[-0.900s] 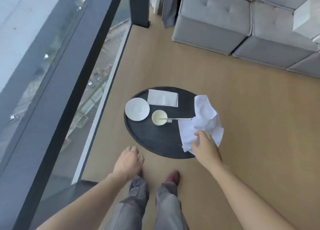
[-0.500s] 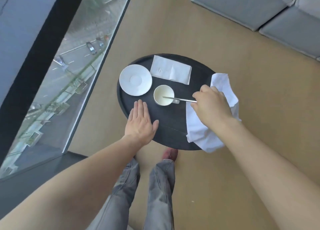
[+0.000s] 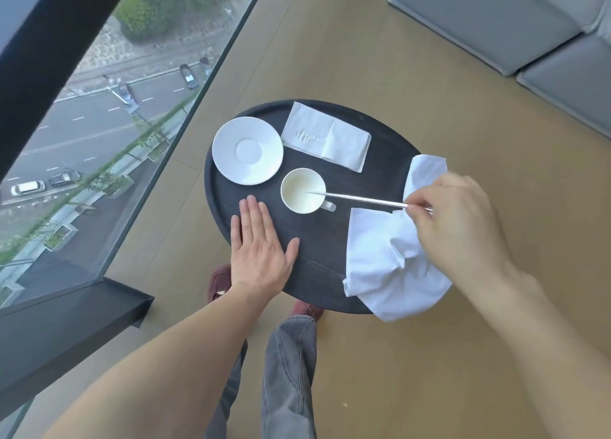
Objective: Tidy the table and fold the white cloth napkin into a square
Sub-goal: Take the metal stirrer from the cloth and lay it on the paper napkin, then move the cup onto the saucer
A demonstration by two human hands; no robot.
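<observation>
1. Since a moment before, the right hand (image 3: pixel 459 227) had slid from over the spoon's middle out to its handle end, while the left hand (image 3: pixel 259 250) had stayed flat on the table (image 3: pixel 330 240).
2. The right fingertips (image 3: pixel 411 209) were pinched together on the spoon (image 3: pixel 360 199); its bowl lay beyond them in the cup (image 3: pixel 303 190).
3. The left fingers lay straight and slightly spread, gripping nothing; the saucer (image 3: pixel 247 150) sat just past their tips.
4. The white cloth napkin (image 3: pixel 380 257) lay crumpled under the right fingers, draping off the table's edge.
5. I judged a steady, level lift best, so the spoon wouldn't tip the cup.
6. The round dark table also held a folded paper napkin (image 3: pixel 325 136), on a tan floor between a glass wall and a grey sofa (image 3: pixel 529 25).
</observation>
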